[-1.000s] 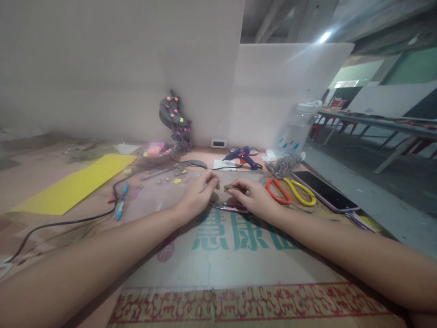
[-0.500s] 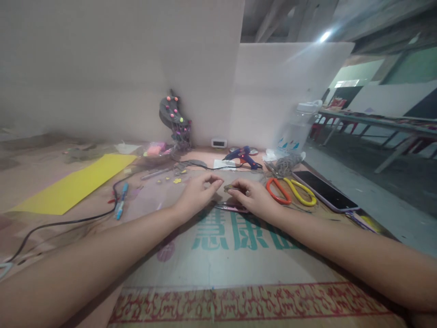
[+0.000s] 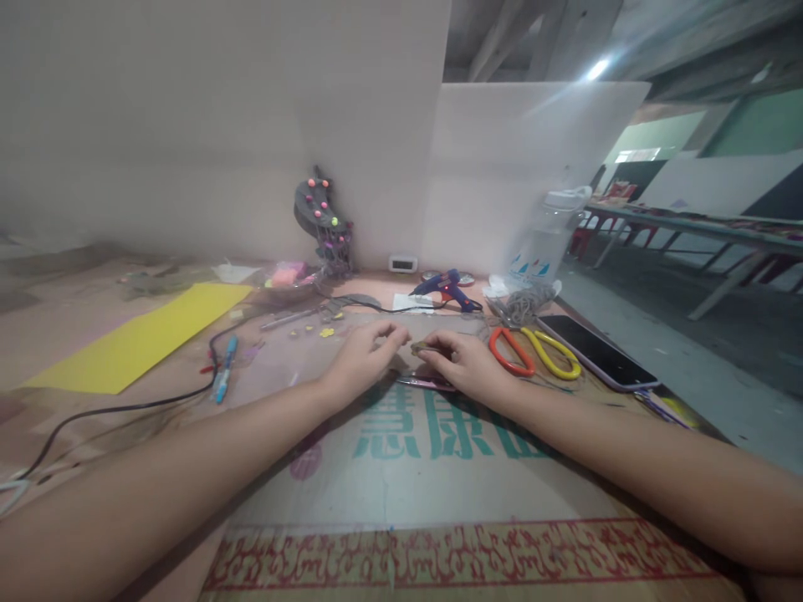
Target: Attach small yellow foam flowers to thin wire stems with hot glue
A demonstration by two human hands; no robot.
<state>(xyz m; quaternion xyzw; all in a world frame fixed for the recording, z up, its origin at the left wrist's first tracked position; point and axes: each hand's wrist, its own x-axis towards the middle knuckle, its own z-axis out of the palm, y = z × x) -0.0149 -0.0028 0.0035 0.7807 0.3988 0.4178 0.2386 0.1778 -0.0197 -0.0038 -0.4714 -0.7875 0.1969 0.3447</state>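
My right hand (image 3: 467,361) pinches a small brownish-grey piece (image 3: 418,346) between thumb and forefinger; it is too small to name. Just left of it is my left hand (image 3: 362,358), closed with its thumb and forefinger tips together. Whether anything is between those tips I cannot make out. A slim pinkish metal tool (image 3: 421,381) lies on the table under my right hand, partly covered by it. To the right of that hand are an orange looped handle (image 3: 513,351) and a yellow looped handle (image 3: 552,353). Small yellow flower pieces (image 3: 327,333) lie beyond my left hand.
A blue glue gun (image 3: 447,286) rests at the back near a small white digital display (image 3: 402,264). A phone (image 3: 599,351), a clear bottle (image 3: 545,238) and grey yarn (image 3: 525,304) stand right. Leftward are yellow paper (image 3: 144,339), a blue pen (image 3: 227,369) and a black cord (image 3: 125,410).
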